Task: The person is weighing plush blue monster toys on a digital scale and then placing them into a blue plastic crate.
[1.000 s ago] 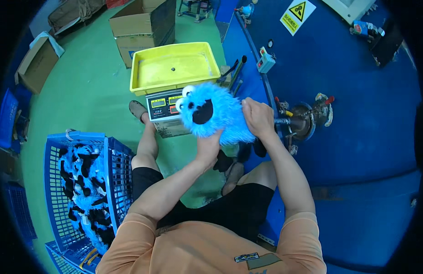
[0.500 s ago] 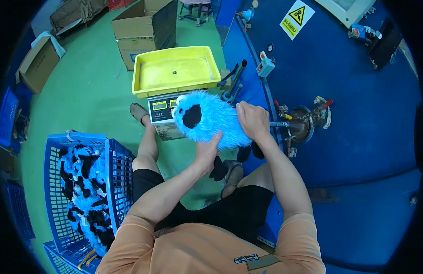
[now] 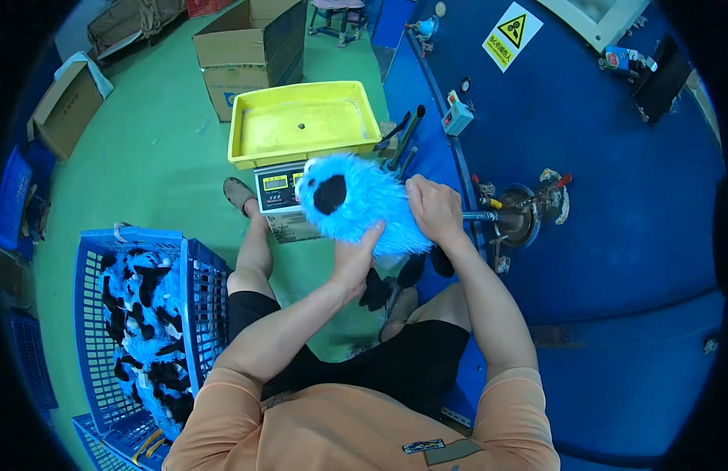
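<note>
Between my hands is a furry blue plush toy point(image 3: 372, 200) with a black patch on its front, white eyes at its far left end and dark limbs hanging below. My left hand point(image 3: 354, 253) grips its near side, thumb up on the fur. At the toy's right end, my right hand point(image 3: 436, 207) is closed round the fabric, beside a metal pipe point(image 3: 479, 216) that juts from the blue machine point(image 3: 599, 228). Whether the pipe's tip sits inside the toy is hidden by my right hand.
A yellow tray point(image 3: 246, 149) rests on a digital scale point(image 3: 271, 196) just beyond the toy. To my left stands a blue basket point(image 3: 87, 330) full of blue and black plush pieces. Cardboard boxes point(image 3: 226, 63) stand farther off; a switch box point(image 3: 457, 118) is fixed to the machine.
Both hands keep their hold on the plush toy and stay nearly in place. The toy's head has turned slightly, and its white eyes show less; the dark limbs below have shifted a little.
</note>
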`<state>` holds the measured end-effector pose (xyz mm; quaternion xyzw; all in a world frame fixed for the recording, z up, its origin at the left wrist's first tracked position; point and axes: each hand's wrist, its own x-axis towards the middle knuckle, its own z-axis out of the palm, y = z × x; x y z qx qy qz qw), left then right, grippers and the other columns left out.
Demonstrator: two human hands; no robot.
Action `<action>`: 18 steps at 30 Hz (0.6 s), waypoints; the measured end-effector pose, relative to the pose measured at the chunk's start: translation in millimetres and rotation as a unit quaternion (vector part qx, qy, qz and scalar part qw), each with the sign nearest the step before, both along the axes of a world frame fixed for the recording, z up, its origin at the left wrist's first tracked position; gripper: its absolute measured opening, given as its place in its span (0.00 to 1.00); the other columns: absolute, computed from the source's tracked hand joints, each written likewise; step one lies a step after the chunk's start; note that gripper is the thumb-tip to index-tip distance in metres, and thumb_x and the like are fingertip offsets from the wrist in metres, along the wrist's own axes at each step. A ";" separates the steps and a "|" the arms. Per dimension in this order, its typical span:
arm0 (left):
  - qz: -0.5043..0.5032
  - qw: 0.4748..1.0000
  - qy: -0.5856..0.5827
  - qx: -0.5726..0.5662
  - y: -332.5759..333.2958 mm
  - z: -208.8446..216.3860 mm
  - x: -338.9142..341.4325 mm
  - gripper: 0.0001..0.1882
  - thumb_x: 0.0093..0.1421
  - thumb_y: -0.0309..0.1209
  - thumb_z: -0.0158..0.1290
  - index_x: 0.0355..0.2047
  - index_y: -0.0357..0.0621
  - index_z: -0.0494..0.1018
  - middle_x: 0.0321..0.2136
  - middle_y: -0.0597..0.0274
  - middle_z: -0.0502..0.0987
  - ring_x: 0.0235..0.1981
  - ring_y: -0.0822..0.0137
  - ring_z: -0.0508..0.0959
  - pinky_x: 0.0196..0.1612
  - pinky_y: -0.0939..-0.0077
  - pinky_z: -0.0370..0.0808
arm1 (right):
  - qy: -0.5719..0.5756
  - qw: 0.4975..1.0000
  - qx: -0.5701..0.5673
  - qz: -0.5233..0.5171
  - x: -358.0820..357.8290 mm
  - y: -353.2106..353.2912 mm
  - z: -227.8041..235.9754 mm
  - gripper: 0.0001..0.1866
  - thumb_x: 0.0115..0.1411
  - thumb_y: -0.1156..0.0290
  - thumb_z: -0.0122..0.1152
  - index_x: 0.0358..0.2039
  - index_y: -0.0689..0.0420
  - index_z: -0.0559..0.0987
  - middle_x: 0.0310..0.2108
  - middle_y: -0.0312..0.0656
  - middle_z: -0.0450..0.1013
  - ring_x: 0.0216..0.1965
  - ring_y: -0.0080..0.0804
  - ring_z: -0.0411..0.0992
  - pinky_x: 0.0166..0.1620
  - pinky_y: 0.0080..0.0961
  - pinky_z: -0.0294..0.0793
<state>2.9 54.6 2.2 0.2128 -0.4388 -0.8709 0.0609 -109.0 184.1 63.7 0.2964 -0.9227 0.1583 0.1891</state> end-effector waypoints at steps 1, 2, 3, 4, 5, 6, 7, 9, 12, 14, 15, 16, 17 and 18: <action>0.018 1.000 0.005 -0.012 3.6 -2.1 2.4 0.18 0.62 0.39 0.60 0.48 0.47 0.71 0.33 0.69 0.75 0.24 0.77 0.69 0.24 0.85 0.61 | 0.004 1.000 0.000 0.009 0.1 -0.5 0.3 0.15 0.67 0.61 0.49 0.26 0.56 0.73 0.23 0.47 0.77 0.22 0.55 0.73 0.26 0.47 0.69; 0.018 0.999 -0.031 -0.020 6.4 -5.2 4.3 0.16 0.62 0.40 0.59 0.46 0.49 0.71 0.30 0.72 0.74 0.21 0.80 0.66 0.21 0.86 0.57 | 0.007 1.000 -0.006 0.022 0.4 -0.9 0.7 0.16 0.67 0.61 0.49 0.25 0.56 0.73 0.23 0.47 0.77 0.22 0.56 0.73 0.26 0.48 0.69; 0.035 0.999 0.009 -0.024 7.7 -8.9 5.2 0.16 0.62 0.40 0.59 0.46 0.49 0.71 0.30 0.72 0.74 0.21 0.80 0.66 0.21 0.86 0.57 | 0.007 1.000 0.001 0.018 0.7 -1.5 1.2 0.16 0.67 0.61 0.49 0.25 0.56 0.73 0.23 0.47 0.77 0.22 0.56 0.73 0.26 0.48 0.69; 0.027 0.999 0.016 -0.014 7.9 -12.8 5.4 0.18 0.62 0.39 0.60 0.48 0.47 0.71 0.33 0.69 0.75 0.24 0.78 0.68 0.23 0.85 0.61 | 0.003 1.000 0.002 0.014 1.0 -2.0 1.7 0.16 0.67 0.61 0.49 0.25 0.56 0.73 0.23 0.47 0.77 0.22 0.56 0.73 0.26 0.48 0.69; 0.019 1.000 0.022 -0.004 6.3 -16.5 5.1 0.20 0.62 0.38 0.60 0.50 0.45 0.70 0.35 0.66 0.76 0.26 0.76 0.71 0.25 0.84 0.65 | -0.001 1.000 0.004 0.011 1.5 -2.6 2.1 0.16 0.67 0.61 0.49 0.26 0.56 0.73 0.23 0.48 0.77 0.22 0.56 0.73 0.26 0.48 0.69; 0.012 1.000 0.027 0.006 3.8 -19.7 4.4 0.21 0.62 0.37 0.61 0.52 0.43 0.70 0.38 0.63 0.77 0.29 0.74 0.74 0.27 0.82 0.68 | -0.006 1.000 0.005 0.009 1.8 -3.1 2.5 0.16 0.67 0.61 0.49 0.26 0.56 0.73 0.23 0.48 0.77 0.22 0.56 0.73 0.26 0.48 0.69; 0.006 0.999 0.034 0.015 0.4 -22.1 3.7 0.23 0.61 0.36 0.61 0.53 0.41 0.70 0.40 0.61 0.78 0.31 0.71 0.77 0.29 0.81 0.72 | -0.012 1.000 0.005 0.002 2.5 -3.8 2.9 0.16 0.67 0.61 0.49 0.26 0.56 0.73 0.23 0.48 0.77 0.22 0.56 0.73 0.26 0.48 0.69; -0.008 0.999 0.028 0.019 -6.6 -24.2 2.1 0.23 0.61 0.36 0.61 0.53 0.42 0.70 0.40 0.61 0.78 0.31 0.72 0.76 0.29 0.82 0.72 | -0.015 1.000 0.004 0.005 3.2 -5.1 3.7 0.16 0.67 0.61 0.49 0.26 0.57 0.73 0.23 0.48 0.77 0.22 0.57 0.73 0.27 0.48 0.70; -0.057 0.998 0.006 0.040 -13.5 -23.4 1.2 0.23 0.61 0.36 0.61 0.53 0.42 0.70 0.40 0.61 0.77 0.31 0.73 0.75 0.28 0.83 0.70 | -0.034 0.999 0.006 -0.016 3.7 -6.9 3.5 0.16 0.67 0.61 0.49 0.26 0.57 0.74 0.24 0.48 0.78 0.23 0.57 0.73 0.27 0.48 0.70; -0.070 0.996 -0.003 0.050 -14.3 -22.5 2.3 0.23 0.61 0.37 0.61 0.53 0.42 0.70 0.40 0.62 0.77 0.30 0.74 0.74 0.28 0.83 0.69 | -0.030 1.000 0.006 -0.005 3.9 -7.8 3.0 0.16 0.67 0.61 0.48 0.26 0.57 0.74 0.24 0.48 0.78 0.23 0.57 0.73 0.27 0.48 0.70; -0.066 0.997 -0.003 0.050 -14.4 -22.3 2.9 0.22 0.61 0.37 0.61 0.52 0.42 0.70 0.39 0.62 0.77 0.30 0.74 0.74 0.27 0.83 0.68 | -0.028 1.000 0.003 0.000 3.9 -8.1 2.8 0.16 0.67 0.61 0.48 0.26 0.57 0.73 0.24 0.48 0.78 0.23 0.57 0.73 0.27 0.48 0.70; -0.056 0.997 -0.001 0.049 -13.7 -22.3 3.5 0.22 0.61 0.37 0.61 0.52 0.42 0.70 0.39 0.62 0.77 0.30 0.74 0.74 0.27 0.83 0.68 | -0.025 1.000 -0.001 0.006 4.0 -8.6 2.7 0.16 0.67 0.61 0.48 0.26 0.58 0.73 0.24 0.48 0.78 0.23 0.57 0.74 0.27 0.48 0.70; -0.046 0.998 0.002 0.045 -13.8 -22.6 3.7 0.22 0.61 0.37 0.61 0.52 0.42 0.70 0.39 0.63 0.77 0.29 0.74 0.74 0.27 0.83 0.67 | -0.020 1.000 -0.014 0.011 3.9 -9.0 2.5 0.16 0.67 0.61 0.48 0.26 0.58 0.73 0.25 0.48 0.78 0.23 0.57 0.74 0.27 0.48 0.70; -0.039 0.998 0.003 0.044 -13.5 -23.1 3.8 0.22 0.61 0.37 0.61 0.52 0.43 0.70 0.38 0.63 0.77 0.29 0.74 0.73 0.26 0.83 0.67 | -0.020 1.000 -0.006 0.011 4.0 -9.6 2.5 0.16 0.67 0.61 0.48 0.26 0.58 0.73 0.25 0.48 0.78 0.23 0.57 0.74 0.27 0.48 0.70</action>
